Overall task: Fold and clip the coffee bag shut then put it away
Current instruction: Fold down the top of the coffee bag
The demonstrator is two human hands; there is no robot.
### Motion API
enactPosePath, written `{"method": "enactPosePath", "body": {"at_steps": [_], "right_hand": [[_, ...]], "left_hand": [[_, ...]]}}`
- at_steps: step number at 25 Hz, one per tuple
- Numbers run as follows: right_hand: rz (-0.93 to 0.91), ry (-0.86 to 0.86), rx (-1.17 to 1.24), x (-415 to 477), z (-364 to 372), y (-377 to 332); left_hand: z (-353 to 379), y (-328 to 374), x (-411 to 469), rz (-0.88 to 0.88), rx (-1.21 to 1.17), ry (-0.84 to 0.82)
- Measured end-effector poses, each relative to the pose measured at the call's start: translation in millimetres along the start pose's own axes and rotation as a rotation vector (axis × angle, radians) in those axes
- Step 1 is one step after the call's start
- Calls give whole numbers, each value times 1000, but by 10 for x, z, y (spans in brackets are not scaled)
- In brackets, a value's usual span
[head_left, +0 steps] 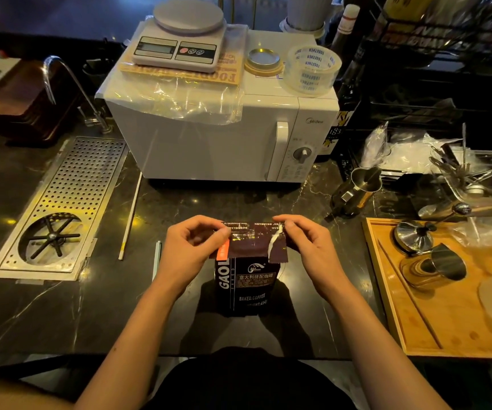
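Observation:
A dark brown coffee bag (246, 287) with white lettering stands upright on the black marble counter in front of me. Its top flap (253, 241) is bent over toward me, with a white tear line near its right end. My left hand (193, 247) pinches the flap's left corner and my right hand (307, 244) pinches its right corner. A pale, thin clip-like stick (156, 260) lies on the counter just left of my left wrist.
A white microwave (209, 137) stands behind the bag, with a scale (179, 39) and tape roll (313, 68) on top. A perforated drain tray (58, 208) lies left. A wooden tray (392, 291) with metal tools sits right, a steel pitcher (357, 190) beyond it.

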State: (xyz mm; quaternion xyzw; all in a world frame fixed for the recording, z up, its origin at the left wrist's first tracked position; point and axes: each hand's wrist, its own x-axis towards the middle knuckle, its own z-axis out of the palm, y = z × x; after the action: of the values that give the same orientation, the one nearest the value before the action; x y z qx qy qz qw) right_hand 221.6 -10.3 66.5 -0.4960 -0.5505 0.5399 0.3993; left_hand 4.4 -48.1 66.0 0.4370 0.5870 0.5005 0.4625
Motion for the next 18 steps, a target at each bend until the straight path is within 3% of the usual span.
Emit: {"method": "enactPosePath", "body": {"at_steps": [10,14,18], "right_hand": [[-119,112,-268,-13,146,67],[-142,155,-304,-85,187,78],[-142,145,-273,-115,197,63]], "left_hand": [[79,60,-3,34,123,-74],[182,103,34,69,229,-146],[211,63,53,114,257,-111]]}}
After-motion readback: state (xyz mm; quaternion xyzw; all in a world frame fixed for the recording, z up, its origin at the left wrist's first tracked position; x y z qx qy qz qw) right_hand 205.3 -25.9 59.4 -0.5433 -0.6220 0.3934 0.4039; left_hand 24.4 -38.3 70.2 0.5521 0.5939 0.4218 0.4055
